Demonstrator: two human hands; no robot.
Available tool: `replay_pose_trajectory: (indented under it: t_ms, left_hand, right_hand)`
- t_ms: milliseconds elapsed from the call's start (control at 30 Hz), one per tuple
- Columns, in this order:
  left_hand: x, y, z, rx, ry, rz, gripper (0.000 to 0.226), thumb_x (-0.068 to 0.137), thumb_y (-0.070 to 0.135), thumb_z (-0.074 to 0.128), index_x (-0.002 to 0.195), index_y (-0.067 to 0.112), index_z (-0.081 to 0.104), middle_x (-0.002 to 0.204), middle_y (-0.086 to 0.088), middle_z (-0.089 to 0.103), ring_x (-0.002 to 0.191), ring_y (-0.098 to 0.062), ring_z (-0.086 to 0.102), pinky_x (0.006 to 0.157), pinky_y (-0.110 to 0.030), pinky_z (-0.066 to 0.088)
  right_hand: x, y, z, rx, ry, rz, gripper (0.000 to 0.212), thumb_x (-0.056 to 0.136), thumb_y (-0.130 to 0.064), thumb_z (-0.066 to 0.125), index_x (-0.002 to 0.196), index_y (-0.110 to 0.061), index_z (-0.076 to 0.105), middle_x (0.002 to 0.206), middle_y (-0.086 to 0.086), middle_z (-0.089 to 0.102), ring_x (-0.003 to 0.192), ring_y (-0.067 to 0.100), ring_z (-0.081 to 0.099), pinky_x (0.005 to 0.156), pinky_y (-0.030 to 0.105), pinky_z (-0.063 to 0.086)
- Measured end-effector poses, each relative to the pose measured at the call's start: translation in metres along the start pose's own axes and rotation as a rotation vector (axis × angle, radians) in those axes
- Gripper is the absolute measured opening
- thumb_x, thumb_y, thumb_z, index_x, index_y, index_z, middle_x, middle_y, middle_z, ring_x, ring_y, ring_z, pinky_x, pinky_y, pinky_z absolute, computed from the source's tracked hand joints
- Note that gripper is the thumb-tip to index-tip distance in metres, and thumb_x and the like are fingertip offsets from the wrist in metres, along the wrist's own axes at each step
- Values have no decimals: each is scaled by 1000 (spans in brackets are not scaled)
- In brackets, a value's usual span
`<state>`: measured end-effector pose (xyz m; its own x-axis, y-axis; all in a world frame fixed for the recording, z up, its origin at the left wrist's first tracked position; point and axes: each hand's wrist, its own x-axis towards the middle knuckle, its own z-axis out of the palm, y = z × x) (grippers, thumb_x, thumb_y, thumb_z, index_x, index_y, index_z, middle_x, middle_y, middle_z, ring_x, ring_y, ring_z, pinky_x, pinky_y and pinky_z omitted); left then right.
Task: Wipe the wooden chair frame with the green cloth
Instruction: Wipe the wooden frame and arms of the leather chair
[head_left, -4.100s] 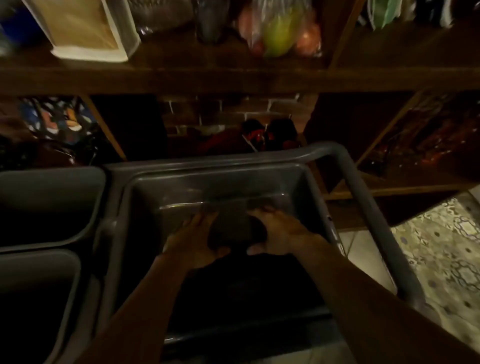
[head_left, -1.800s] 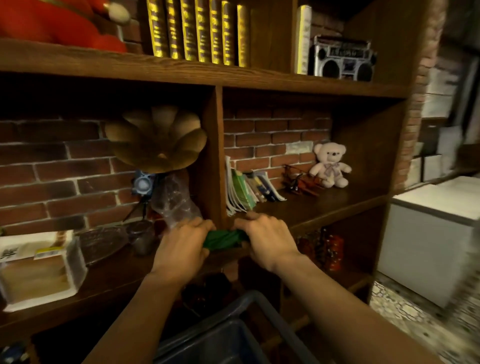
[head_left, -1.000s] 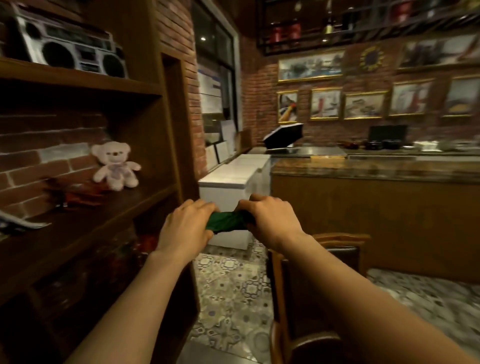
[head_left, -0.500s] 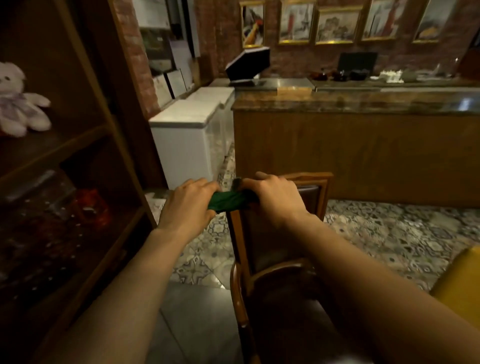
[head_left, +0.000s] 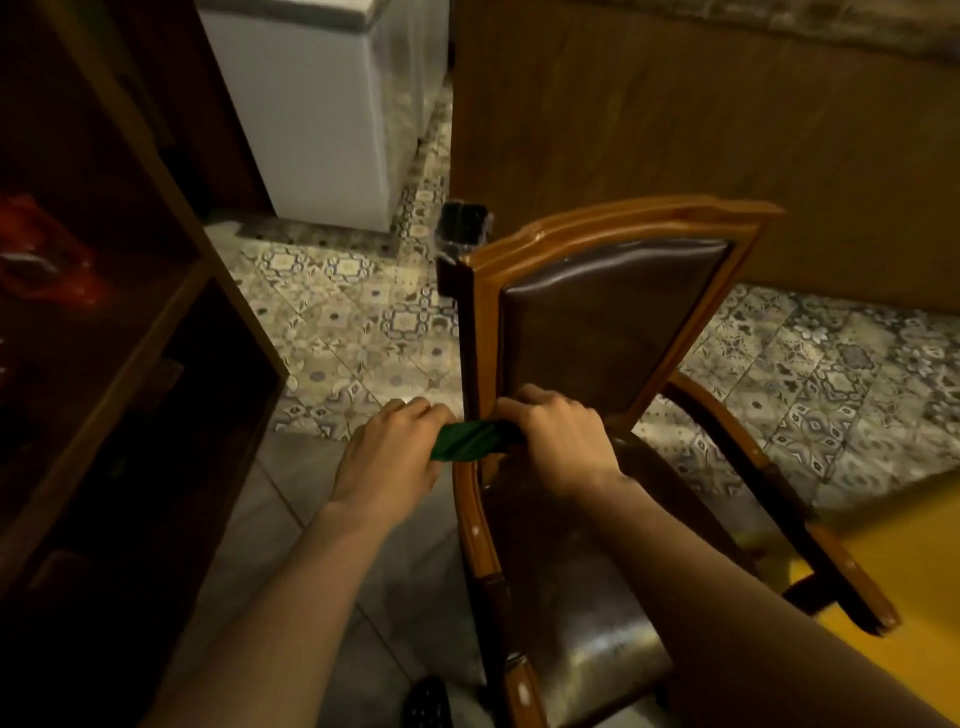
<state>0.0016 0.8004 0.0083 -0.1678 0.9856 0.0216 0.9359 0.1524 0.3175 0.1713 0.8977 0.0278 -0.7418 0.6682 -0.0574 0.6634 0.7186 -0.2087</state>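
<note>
Green cloth (head_left: 470, 440) is stretched between both hands, left (head_left: 387, 460) and right (head_left: 558, 441) gripping its ends, against the wooden chair frame (head_left: 480, 322).

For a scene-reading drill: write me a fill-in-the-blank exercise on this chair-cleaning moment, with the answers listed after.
1. The cloth held between the left hand and the right hand is ____ in colour.
2. The chair frame is made of ____.
3. The cloth is held by ____ hands.
4. The floor behind the chair has patterned ____.

Answers: green; wood; both; tiles
</note>
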Motion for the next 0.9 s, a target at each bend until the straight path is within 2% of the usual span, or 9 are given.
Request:
replay_pose_trajectory:
  t_ms: [167, 300, 467, 567, 700, 800, 833, 900]
  left_hand:
    - [1, -16, 86, -27, -100, -48, 43, 79, 14, 73, 118, 26, 60, 110, 3, 61, 105, -23, 56, 76, -40, 54]
    - [-1, -20, 147, -48, -155, -83, 53, 77, 18, 75, 127, 25, 56, 116, 1, 62, 108, -25, 56, 82, -41, 54]
    - [-18, -15, 203, -112, -189, -160, 62, 78, 19, 78, 134, 22, 51, 125, -1, 57, 112, -25, 56, 86, -40, 53]
    - [-24, -18, 214, -163, -160, -167, 66, 76, 16, 79, 136, 20, 50, 127, -3, 55, 113, -26, 55, 87, -39, 52]
    - [-18, -29, 204, -293, -251, -131, 74, 72, 16, 74, 141, 20, 46, 132, -2, 52, 118, -24, 53, 94, -35, 47]
    - [-12, -45, 190, -508, -419, -171, 75, 71, 16, 63, 139, 30, 36, 137, 3, 54, 125, -16, 52, 103, -34, 46]
    - [-10, -50, 188, -544, -428, -173, 70, 74, 14, 60, 137, 32, 36, 138, 4, 55, 126, -14, 52, 104, -36, 46]
    - [-3, -57, 188, -486, -339, -140, 56, 84, 14, 52, 135, 35, 39, 139, 2, 54, 127, -12, 49, 104, -35, 43]
  right_hand:
    - [7, 20, 80, 22, -98, 61, 45, 92, -23, 64, 135, -34, 53, 117, 2, 57, 109, 31, 59, 76, 42, 51]
    - [8, 34, 131, 43, -145, 92, 45, 90, -17, 64, 133, -29, 57, 131, 4, 58, 117, 33, 56, 81, 46, 53]
    - [1, 40, 182, 187, -193, 84, 52, 81, -7, 68, 129, -25, 58, 130, 4, 55, 112, 34, 55, 77, 47, 54]
    - [-7, 42, 198, 306, -190, 82, 55, 81, -17, 64, 134, -24, 53, 133, 2, 52, 117, 29, 51, 86, 44, 53]
    - [-16, 40, 203, 363, -286, 39, 83, 76, -39, 60, 151, -16, 34, 160, 5, 32, 143, 28, 30, 112, 45, 39]
    - [-17, 36, 204, 310, -324, 7, 88, 77, -52, 55, 154, -18, 29, 165, 4, 23, 151, 27, 16, 116, 50, 34]
    - [-17, 35, 205, 264, -324, -3, 88, 80, -58, 53, 155, -20, 27, 165, 3, 23, 152, 27, 14, 115, 51, 35]
    - [-18, 29, 208, 169, -315, -8, 90, 84, -72, 48, 155, -22, 26, 165, 4, 23, 152, 29, 15, 115, 51, 36]
